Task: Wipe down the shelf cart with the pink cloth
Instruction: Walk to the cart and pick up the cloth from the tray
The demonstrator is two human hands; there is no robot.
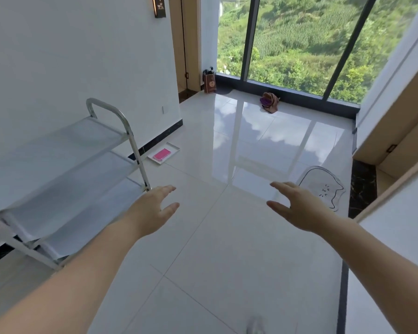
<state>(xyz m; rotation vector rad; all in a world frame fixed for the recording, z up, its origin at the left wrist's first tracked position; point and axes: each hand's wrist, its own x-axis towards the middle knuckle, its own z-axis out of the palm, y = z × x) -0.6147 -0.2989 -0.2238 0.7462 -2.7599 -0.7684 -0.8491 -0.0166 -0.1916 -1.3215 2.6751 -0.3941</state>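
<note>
Both the left hand [152,210] and right hand [297,208] are held out mid-frame, fingers spread, nothing gripped. The pink cloth [162,154] is seen folded in a white tray [174,148], just right of the shelf cart [65,169] at the left.

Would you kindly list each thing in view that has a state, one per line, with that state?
left hand: open, fingers spread, holding nothing
right hand: open, holding nothing
pink cloth: folded flat in the white tray, untouched
white tray: flat on the floor by the wall
shelf cart: upright against the wall, shelves bare
brown bag: slumped on the floor by the window
mat: flat on the floor
</note>
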